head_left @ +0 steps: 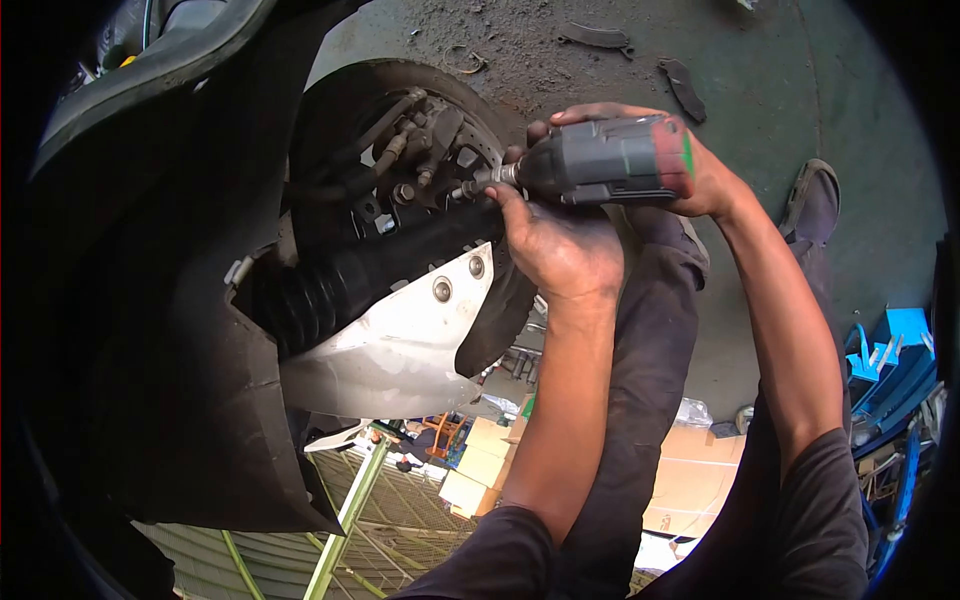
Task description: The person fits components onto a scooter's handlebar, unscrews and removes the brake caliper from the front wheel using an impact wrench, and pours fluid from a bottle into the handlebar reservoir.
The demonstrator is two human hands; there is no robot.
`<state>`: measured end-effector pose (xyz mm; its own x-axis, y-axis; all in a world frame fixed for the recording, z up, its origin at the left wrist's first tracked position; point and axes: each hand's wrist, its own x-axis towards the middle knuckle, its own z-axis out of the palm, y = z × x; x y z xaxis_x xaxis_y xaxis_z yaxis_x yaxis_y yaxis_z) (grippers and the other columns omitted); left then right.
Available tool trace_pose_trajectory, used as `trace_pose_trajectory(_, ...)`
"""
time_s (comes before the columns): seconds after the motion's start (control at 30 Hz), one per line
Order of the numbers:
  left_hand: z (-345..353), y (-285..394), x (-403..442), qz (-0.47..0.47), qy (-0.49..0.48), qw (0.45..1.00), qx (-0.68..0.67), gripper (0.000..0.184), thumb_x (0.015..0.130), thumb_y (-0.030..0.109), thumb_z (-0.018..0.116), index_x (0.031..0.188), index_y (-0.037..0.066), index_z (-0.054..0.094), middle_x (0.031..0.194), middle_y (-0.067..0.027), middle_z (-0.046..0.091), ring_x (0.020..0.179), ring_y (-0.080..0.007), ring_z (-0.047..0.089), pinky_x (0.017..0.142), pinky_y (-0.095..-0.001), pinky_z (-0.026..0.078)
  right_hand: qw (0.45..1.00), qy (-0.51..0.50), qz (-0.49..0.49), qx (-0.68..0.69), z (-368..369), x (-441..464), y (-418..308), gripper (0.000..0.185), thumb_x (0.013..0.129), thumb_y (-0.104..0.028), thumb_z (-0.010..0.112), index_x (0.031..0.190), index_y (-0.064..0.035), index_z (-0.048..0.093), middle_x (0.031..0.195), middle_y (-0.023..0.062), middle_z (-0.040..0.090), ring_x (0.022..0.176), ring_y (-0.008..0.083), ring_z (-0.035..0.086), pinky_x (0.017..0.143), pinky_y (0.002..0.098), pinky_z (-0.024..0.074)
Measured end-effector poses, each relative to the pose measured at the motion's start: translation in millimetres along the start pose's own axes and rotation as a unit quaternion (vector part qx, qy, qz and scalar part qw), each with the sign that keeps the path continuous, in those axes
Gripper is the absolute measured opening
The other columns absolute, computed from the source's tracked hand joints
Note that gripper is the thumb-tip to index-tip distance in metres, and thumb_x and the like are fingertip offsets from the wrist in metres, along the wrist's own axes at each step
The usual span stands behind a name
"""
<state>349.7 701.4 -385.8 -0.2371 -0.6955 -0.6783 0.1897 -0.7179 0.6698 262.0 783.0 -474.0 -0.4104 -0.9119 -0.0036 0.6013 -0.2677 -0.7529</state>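
Observation:
My right hand (pixel 705 175) is closed around a dark impact wrench (pixel 610 160) with a red and green rear end. Its nose points left at the brake caliper (pixel 435 140) on a scooter or motorcycle wheel. At the wrench's front, a metal socket (pixel 497 176) reaches toward the bolts of the caliper. My left hand (pixel 565 245) holds this socket, thumb beneath it and fingers partly hidden behind. Whether the socket sits on a bolt cannot be made out. Below are a black fork tube (pixel 400 255) and a white mudguard piece (pixel 420 320) with two bolts.
Dark bodywork (pixel 150 300) fills the left side. On the dirty floor (pixel 740 45) lie two dark curved pieces, one (pixel 597 38) farther left and one (pixel 683 90) nearer. Blue metal equipment (pixel 890 370) stands at the right, cardboard boxes (pixel 480 460) at the bottom. My shoe (pixel 815 200) rests on the floor.

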Motion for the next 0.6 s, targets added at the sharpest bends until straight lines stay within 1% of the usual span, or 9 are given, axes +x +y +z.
trace_pose_trajectory(0.07,7,5,-2,0.002,-0.004,1.0,-0.002,0.042,0.103,0.048,0.037,0.119,0.013,0.052,0.127,-0.0067,0.058,0.126,-0.0225,0.049,0.112,-0.0429,0.033,0.997,0.009,0.027,-0.074,0,4,-11,0.068,0.069,-0.014,0.078,0.133,-0.0018,0.056,0.139,0.014,0.054,0.131,0.023,0.049,0.111,0.0369,0.0377)
trace_pose_trajectory(0.1,9,9,-2,0.019,-0.028,0.999,0.0,0.042,0.103,0.048,0.038,0.12,0.013,0.053,0.128,-0.0065,0.058,0.126,-0.0223,0.049,0.112,-0.043,0.033,0.997,0.01,0.028,-0.074,2,7,-13,0.068,0.069,-0.014,0.078,0.133,-0.0018,0.056,0.139,0.014,0.054,0.131,0.023,0.049,0.111,0.0369,0.0377)
trace_pose_trajectory(0.13,11,14,-1,0.035,-0.053,0.998,0.001,0.042,0.103,0.047,0.038,0.122,0.013,0.053,0.128,-0.0063,0.058,0.126,-0.0222,0.049,0.112,-0.0432,0.033,0.998,0.003,-0.005,-0.063,6,14,-12,0.065,0.07,-0.008,0.077,0.131,-0.0026,0.056,0.134,0.0116,0.058,0.124,0.0199,0.053,0.108,0.0339,0.0399)
trace_pose_trajectory(0.17,13,19,-1,0.047,-0.041,0.998,0.007,0.042,0.103,0.047,0.038,0.122,0.013,0.054,0.128,-0.0055,0.058,0.126,-0.0219,0.049,0.112,-0.0433,0.033,0.998,-0.005,-0.038,-0.05,11,20,-12,0.062,0.07,-0.003,0.077,0.13,-0.0035,0.057,0.128,0.0092,0.063,0.117,0.0168,0.057,0.105,0.031,0.0422)
trace_pose_trajectory(0.27,13,34,4,0.055,-0.011,0.998,0.011,0.041,0.103,0.045,0.036,0.12,0.013,0.056,0.129,-0.0049,0.058,0.126,-0.0215,0.049,0.112,-0.0428,0.033,1.0,-0.017,-0.018,0.012,22,34,-6,0.062,0.071,-0.004,0.077,0.13,-0.0039,0.057,0.127,0.009,0.063,0.114,0.0164,0.058,0.103,0.0303,0.0436)
trace_pose_trajectory(0.33,11,40,7,0.07,-0.019,0.997,0.026,0.042,0.104,0.044,0.035,0.123,0.013,0.056,0.131,-0.0044,0.057,0.127,-0.0215,0.048,0.113,-0.0422,0.032,0.999,-0.007,-0.029,0.041,27,38,4,0.057,0.073,-0.005,0.077,0.127,-0.0032,0.058,0.122,0.0091,0.065,0.108,0.0162,0.059,0.099,0.0307,0.0456)
trace_pose_trajectory(0.43,13,44,7,0.058,-0.025,0.998,0.021,0.044,0.104,0.044,0.035,0.127,0.012,0.055,0.133,-0.0043,0.056,0.129,-0.0215,0.047,0.113,-0.0415,0.032,0.997,0.017,-0.029,-0.071,24,41,15,0.053,0.073,-0.007,0.079,0.122,-0.0021,0.058,0.116,0.0096,0.066,0.104,0.0164,0.06,0.096,0.0313,0.0466)
trace_pose_trajectory(0.53,14,45,6,0.071,-0.025,0.997,0.035,0.046,0.104,0.045,0.035,0.13,0.012,0.054,0.135,-0.0042,0.055,0.13,-0.0215,0.045,0.114,-0.0413,0.03,0.998,-0.001,-0.003,-0.058,18,48,9,0.05,0.071,-0.008,0.081,0.116,-0.0033,0.061,0.115,0.0097,0.065,0.103,0.0197,0.06,0.096,0.0335,0.0469)
trace_pose_trajectory(0.6,17,46,6,0.056,-0.024,0.998,0.03,0.046,0.103,0.045,0.037,0.13,0.012,0.055,0.137,-0.004,0.054,0.131,-0.0217,0.045,0.114,-0.0416,0.029,0.989,-0.025,-0.03,-0.141,14,53,10,0.05,0.069,-0.009,0.082,0.114,-0.0049,0.062,0.116,0.0096,0.064,0.105,0.023,0.059,0.097,0.0347,0.0465)
